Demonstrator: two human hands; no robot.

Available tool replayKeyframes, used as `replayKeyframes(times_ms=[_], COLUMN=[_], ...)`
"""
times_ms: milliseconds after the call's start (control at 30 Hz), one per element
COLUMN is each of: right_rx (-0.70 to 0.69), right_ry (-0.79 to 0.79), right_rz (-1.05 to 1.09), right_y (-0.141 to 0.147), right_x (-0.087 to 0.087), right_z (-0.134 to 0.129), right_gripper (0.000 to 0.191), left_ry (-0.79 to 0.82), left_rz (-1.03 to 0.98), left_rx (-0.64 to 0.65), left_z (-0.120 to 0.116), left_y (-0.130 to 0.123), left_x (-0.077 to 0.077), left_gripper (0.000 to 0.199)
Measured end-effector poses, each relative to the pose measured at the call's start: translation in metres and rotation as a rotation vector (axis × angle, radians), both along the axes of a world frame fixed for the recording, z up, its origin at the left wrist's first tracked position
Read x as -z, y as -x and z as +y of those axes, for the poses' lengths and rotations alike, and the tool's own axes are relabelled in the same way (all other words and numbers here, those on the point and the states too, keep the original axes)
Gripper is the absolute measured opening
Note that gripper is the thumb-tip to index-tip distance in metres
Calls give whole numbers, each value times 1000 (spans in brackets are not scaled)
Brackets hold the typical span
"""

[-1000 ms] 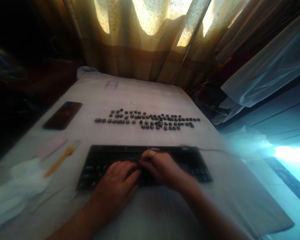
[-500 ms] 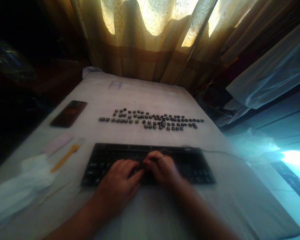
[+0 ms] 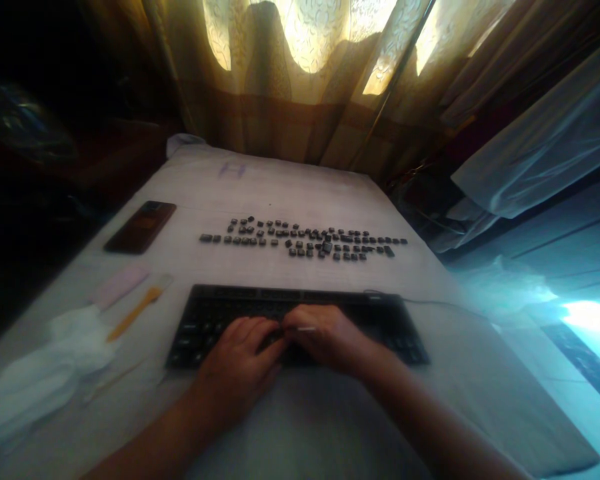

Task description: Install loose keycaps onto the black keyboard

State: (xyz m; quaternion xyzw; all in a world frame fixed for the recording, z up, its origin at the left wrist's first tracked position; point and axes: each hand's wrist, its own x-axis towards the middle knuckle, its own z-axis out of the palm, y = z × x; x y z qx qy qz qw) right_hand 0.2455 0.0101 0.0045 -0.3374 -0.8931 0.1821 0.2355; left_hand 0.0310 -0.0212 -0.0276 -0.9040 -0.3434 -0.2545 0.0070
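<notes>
A black keyboard (image 3: 370, 313) lies across the near part of the table, with keys in place on its left part. Over its middle, my left hand (image 3: 243, 350) rests with curled fingers, thumb and fingertips drawn together; whatever is between them is hidden. Against those fingertips, my right hand (image 3: 325, 337) is closed in a pinch. A thin, light-tipped tool (image 3: 307, 328) shows along its fingers, too blurred to name exactly. Beyond the keyboard, several loose black keycaps (image 3: 347, 239) lie in uneven rows.
A phone (image 3: 143, 228) lies at the left. Nearer are a pink block (image 3: 120, 285), an orange-handled brush (image 3: 135, 313), a crumpled white cloth (image 3: 50, 367) and a thin stick (image 3: 115, 380). The keyboard's cable (image 3: 445, 304) runs right. Curtains (image 3: 300, 87) hang behind the table (image 3: 300, 183).
My right hand has turned over and shifted slightly left, so its back now faces up and the thin tool's position differs. My left hand stays nearly in place.
</notes>
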Motion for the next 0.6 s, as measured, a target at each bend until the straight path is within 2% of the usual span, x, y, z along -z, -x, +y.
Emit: replayKeyframes(times_ms=[67,167,233,367,500,600], right_rx=[27,233,323,267,299,210], right_ry=[80,190,187,73,28,27], right_rz=[19,168,235,232,280,262], right_y=[1,6,9,13,10,7], right_x=[0,5,8,12,14,12], right_z=[0,-3,-7,-15,-17,-14], right_gripper=[17,9,8,8,8,15], left_ry=[12,31,26,6,-18,-25], left_rz=[-4,-4,-6,-9,-8,-7], left_rx=[6,1,2,0,-18,-8], left_z=[0,-1,-1,-1,-1,-1], left_y=[0,0,1,1,0,0], left_x=[1,1,1,0,1,2], left_gripper=[33,31,28,27,27,27])
